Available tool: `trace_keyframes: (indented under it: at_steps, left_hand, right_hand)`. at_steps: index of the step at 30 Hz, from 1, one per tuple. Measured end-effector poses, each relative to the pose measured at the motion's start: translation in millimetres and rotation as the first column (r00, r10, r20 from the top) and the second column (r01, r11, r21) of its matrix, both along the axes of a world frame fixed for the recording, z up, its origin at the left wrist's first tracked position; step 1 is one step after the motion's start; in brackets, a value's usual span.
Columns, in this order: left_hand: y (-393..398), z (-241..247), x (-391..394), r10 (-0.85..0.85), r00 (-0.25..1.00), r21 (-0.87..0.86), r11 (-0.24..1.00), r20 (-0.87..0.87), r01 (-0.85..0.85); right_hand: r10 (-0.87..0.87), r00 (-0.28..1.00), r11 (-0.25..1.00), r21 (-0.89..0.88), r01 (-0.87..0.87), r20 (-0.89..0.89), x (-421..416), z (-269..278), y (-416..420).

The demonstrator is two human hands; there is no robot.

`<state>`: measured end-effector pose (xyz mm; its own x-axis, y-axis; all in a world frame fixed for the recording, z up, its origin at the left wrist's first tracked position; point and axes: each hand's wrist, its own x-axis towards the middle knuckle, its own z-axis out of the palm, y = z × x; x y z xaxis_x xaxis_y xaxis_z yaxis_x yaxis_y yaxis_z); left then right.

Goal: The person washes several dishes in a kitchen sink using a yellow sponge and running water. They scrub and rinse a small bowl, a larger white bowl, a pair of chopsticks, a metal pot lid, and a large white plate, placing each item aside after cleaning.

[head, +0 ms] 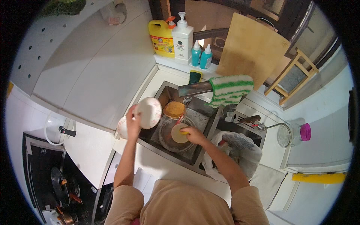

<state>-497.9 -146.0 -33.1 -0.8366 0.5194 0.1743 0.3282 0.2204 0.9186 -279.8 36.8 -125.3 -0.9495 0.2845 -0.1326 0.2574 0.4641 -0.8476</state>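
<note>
My left hand [133, 120] grips a white bowl [149, 113] with a pink pattern, held up over the left edge of the sink. Beside that wrist, a similar patterned dish [122, 128] is on the counter, partly covered by my hand. My right hand [195, 135] reaches into the left sink basin [201, 119] and holds a small yellow thing [184, 132], perhaps a sponge. Below its fingers is a pale round dish [178, 136], over a large clear round vessel [163, 135]. An orange-brown bowl [174, 109] lies behind it, near the faucet [188, 98].
A green-striped cloth [232, 88] drapes over the faucet arm. A white plastic bag [247, 149] fills part of the right basin; a knife [250, 119] lies behind it. Soap bottles [182, 39], a scrub sponge [195, 76] and a cutting board [253, 47] line the back. A stove [42, 168] stands left.
</note>
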Motion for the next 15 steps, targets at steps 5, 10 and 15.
trace_keyframes:
  at_steps: [5,10,15]
  left_hand:
    - [-77.4,-8.3,-39.5,0.254,0.841,-0.107,0.967,0.479,-0.231]
    - [-123.0,-47.4,-65.2,0.322,0.928,-0.294,0.920,0.187,-0.260]
    - [-127.9,-58.9,-72.4,0.218,0.976,-0.413,0.892,0.030,-0.186]
  right_hand:
    - [0.052,0.998,0.998,-0.023,-0.052,0.020,0.0,1.3,5.3]
    - [0.099,0.992,0.994,0.045,-0.103,0.079,-8.3,-5.8,-2.9]
    - [0.094,0.992,0.994,0.055,-0.099,0.085,-4.6,-11.9,-2.7]
